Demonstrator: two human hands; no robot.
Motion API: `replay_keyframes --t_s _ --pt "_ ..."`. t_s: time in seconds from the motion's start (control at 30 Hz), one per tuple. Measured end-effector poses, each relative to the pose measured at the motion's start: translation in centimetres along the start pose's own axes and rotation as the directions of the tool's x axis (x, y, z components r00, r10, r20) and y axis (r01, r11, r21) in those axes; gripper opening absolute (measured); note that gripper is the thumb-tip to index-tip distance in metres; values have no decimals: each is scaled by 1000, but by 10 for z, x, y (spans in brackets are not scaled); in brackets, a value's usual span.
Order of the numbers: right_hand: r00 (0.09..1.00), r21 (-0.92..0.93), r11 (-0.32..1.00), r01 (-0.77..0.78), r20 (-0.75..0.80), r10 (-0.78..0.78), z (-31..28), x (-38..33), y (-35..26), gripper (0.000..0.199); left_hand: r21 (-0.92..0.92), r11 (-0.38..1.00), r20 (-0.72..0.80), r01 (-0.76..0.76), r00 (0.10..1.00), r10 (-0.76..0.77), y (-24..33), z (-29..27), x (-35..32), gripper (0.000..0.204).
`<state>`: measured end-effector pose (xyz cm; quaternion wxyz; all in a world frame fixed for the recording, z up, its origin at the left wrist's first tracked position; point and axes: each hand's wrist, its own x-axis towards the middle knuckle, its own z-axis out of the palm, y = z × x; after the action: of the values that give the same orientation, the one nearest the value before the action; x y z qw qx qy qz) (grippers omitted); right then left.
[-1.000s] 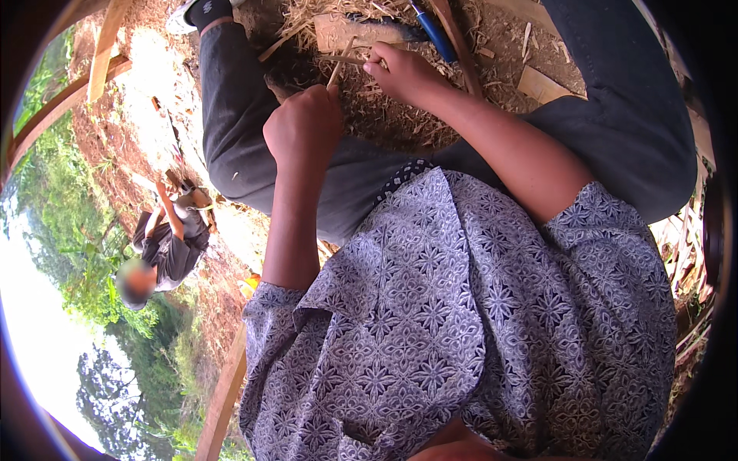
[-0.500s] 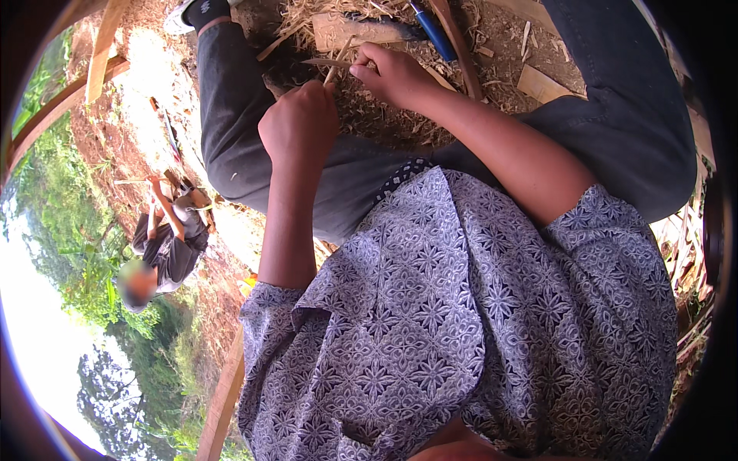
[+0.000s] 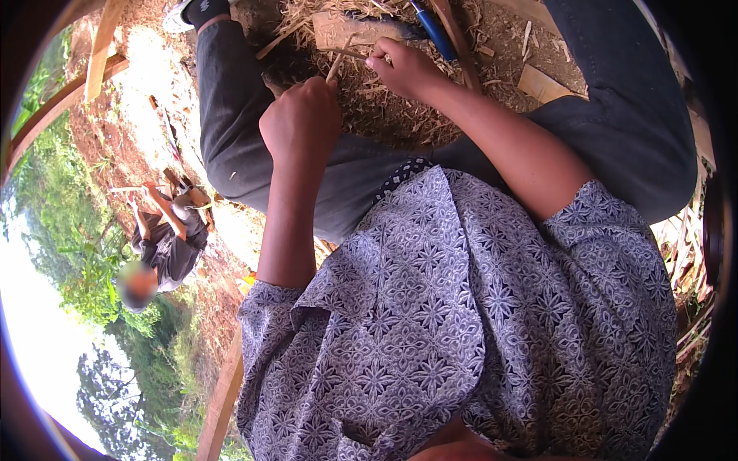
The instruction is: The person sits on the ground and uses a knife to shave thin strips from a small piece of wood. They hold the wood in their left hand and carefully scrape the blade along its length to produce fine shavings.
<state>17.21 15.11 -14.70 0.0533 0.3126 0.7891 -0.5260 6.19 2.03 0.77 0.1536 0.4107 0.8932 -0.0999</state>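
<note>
Fingers of my left hand (image 3: 301, 123) are curled into a closed fist around the lower end of a thin bamboo strip (image 3: 335, 67), which sticks up out of the top of the fist. My right hand (image 3: 405, 67) sits just beyond and to the right, pinching a second thin sliver (image 3: 343, 53) that runs leftward from its fingertips. Both strips cross just above my left knuckles, over the straw shavings (image 3: 384, 107) between my knees, with a blue-handled tool (image 3: 433, 31) lying past my right hand.
</note>
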Motion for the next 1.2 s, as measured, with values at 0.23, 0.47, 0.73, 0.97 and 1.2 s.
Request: replay_keyframes --t_s 0.23,0.47,0.73,0.97,1.2 --pt "998 121 992 40 37 -45 -8 -1 -16 29 -2 1000 2 -3 1000 3 -2 2 -1 35" --pt "1000 -39 999 -14 10 15 -5 3 23 30 3 1000 18 3 1000 -3 -1 0 0 33" --pt "983 154 974 167 51 -177 0 -7 -36 31 -1 1000 -12 -16 1000 16 -5 4 -2 34" --pt "997 -8 1000 14 72 -13 -11 5 7 33 13 1000 9 13 1000 -13 -1 1 -1 34" --pt "983 132 991 12 182 -36 -21 -12 -47 31 -11 1000 2 2 1000 -2 -7 5 -1 35"
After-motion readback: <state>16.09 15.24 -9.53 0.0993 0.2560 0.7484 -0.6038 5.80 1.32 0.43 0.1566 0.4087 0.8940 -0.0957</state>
